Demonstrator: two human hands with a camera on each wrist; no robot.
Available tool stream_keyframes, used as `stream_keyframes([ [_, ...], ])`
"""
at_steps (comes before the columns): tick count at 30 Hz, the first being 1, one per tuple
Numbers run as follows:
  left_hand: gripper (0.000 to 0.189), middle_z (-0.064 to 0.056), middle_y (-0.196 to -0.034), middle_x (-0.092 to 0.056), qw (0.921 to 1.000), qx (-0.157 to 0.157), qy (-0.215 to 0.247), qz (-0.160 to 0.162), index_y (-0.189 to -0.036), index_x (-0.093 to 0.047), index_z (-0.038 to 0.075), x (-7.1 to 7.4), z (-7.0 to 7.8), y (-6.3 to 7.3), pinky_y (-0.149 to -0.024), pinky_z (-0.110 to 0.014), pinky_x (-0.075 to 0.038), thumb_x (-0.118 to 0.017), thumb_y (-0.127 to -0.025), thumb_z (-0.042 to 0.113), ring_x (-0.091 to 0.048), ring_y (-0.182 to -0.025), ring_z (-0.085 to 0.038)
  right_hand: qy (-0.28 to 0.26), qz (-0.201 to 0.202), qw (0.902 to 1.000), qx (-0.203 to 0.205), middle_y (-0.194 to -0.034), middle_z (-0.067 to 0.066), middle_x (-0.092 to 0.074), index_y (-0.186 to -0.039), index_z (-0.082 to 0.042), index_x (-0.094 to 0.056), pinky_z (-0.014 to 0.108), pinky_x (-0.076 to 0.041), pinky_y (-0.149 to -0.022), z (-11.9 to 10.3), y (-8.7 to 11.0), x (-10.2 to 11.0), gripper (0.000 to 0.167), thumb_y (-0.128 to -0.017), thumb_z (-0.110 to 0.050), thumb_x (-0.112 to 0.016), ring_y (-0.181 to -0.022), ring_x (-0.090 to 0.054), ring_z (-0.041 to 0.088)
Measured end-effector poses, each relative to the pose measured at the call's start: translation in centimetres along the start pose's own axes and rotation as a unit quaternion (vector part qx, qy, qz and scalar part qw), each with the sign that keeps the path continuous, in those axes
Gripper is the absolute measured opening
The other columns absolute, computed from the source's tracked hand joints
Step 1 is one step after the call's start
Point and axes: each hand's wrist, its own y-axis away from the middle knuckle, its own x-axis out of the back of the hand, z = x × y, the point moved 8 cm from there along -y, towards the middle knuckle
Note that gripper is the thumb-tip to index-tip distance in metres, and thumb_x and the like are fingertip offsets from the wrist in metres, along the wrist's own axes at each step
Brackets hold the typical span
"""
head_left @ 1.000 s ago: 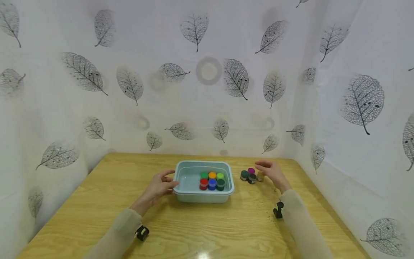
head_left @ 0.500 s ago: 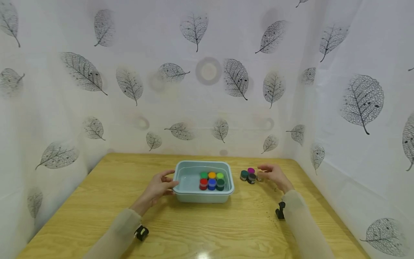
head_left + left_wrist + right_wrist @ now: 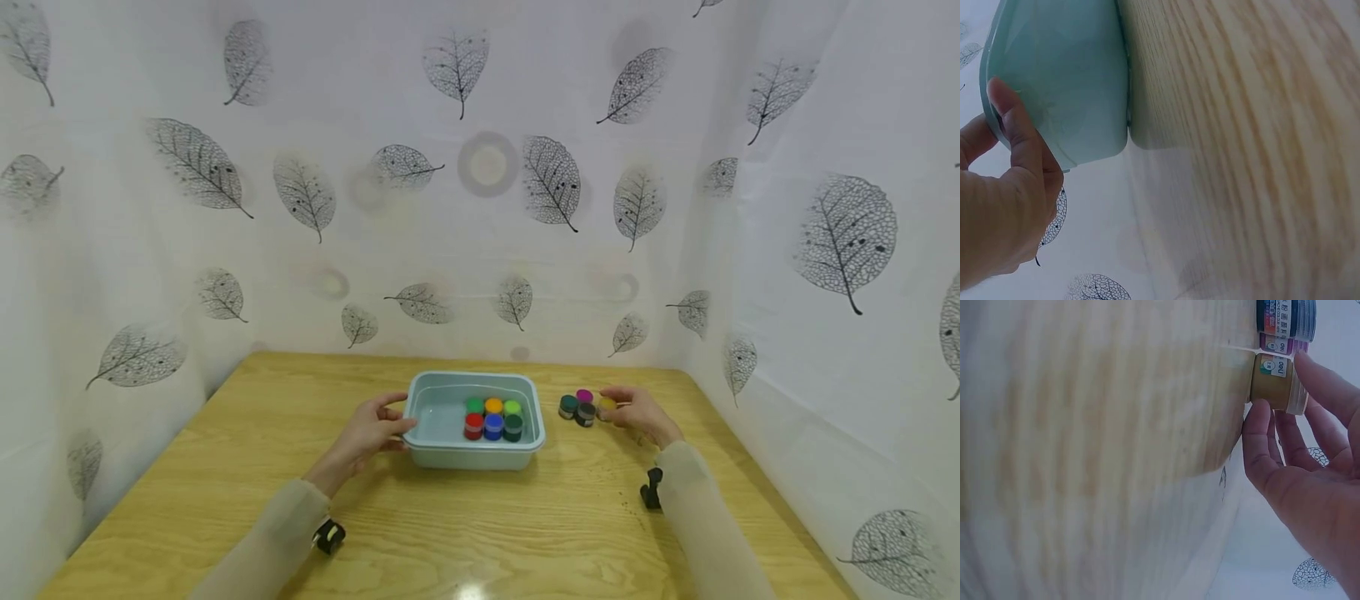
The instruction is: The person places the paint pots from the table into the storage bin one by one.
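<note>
Cream sleeves, two: left sleeve [image 3: 262,542] and right sleeve [image 3: 705,525], nearest, each with a black device [image 3: 329,537] at the wrist. Table [image 3: 450,517], one: yellowish wood grain, extending beneath everything. Tray [image 3: 472,458], one: pale blue-green, rectangular, mid-table; its left rim is pinched by the left hand [image 3: 371,432], digits on either side of the edge. Jars in the tray's right half, six, in two rows: near row, red jar [image 3: 473,427], blue jar [image 3: 493,427], dark green jar [image 3: 512,428]; far row, green jar [image 3: 475,406], orange jar [image 3: 493,406], lime jar [image 3: 512,407]. Jars right of the tray, four, clustered: black jar [image 3: 586,415] nearest; gold jar [image 3: 1272,387] at the right end, upright, clear-lidded, the right hand [image 3: 639,410] pinching it between curved fingers; teal jar [image 3: 568,407] at the left; magenta jar [image 3: 584,396] farthest. Backdrop [image 3: 420,233], one: whitish sheeting, printed with dark skeleton leaves, behind the table's far edge.
</note>
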Motion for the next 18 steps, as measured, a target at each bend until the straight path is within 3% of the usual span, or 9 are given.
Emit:
stream_keyframes([
  [11, 0.063, -0.01, -0.097, -0.054, 1.0, 0.006, 0.001, 0.003, -0.146, -0.041, 0.001, 0.06, 0.0, -0.03, -0.067, -0.035, -0.061, -0.07, -0.09, 0.005, -0.067, -0.081, -0.022, 0.01, 0.009, 0.9999, -0.007, -0.151, 0.031, -0.033, -0.142, 0.005, -0.044, 0.03, -0.057, -0.084, 0.2, -0.19, 0.13, 0.057, -0.093, -0.013, -0.067, -0.13, -0.043, 0.042],
  [14, 0.063, -0.01, -0.097, -0.054, 1.0, 0.006, 0.001, 0.002, -0.146, -0.041, 0.001, 0.06, -0.06, -0.05, -0.066, -0.034, -0.061, -0.07, -0.09, 0.005, -0.067, -0.081, -0.022, 0.007, 0.007, 0.9999, 0.001, -0.152, 0.031, -0.031, -0.141, 0.006, -0.044, 0.037, -0.054, -0.095, 0.03, -0.15, 0.12, 0.058, -0.092, -0.014, -0.068, -0.135, -0.037, 0.048],
  [18, 0.062, -0.01, -0.096, -0.054, 1.0, 0.007, 0.0, 0.004, -0.145, -0.042, 0.003, 0.13, -0.14, -0.11, -0.066, -0.033, -0.061, -0.07, -0.09, 0.005, -0.067, -0.081, -0.021, 0.008, 0.007, 0.9998, 0.019, -0.15, 0.031, -0.033, -0.141, 0.006, -0.042, 0.053, -0.04, -0.111, -0.55, 0.01, 0.1, 0.059, -0.093, -0.017, -0.067, -0.139, -0.03, 0.05],
])
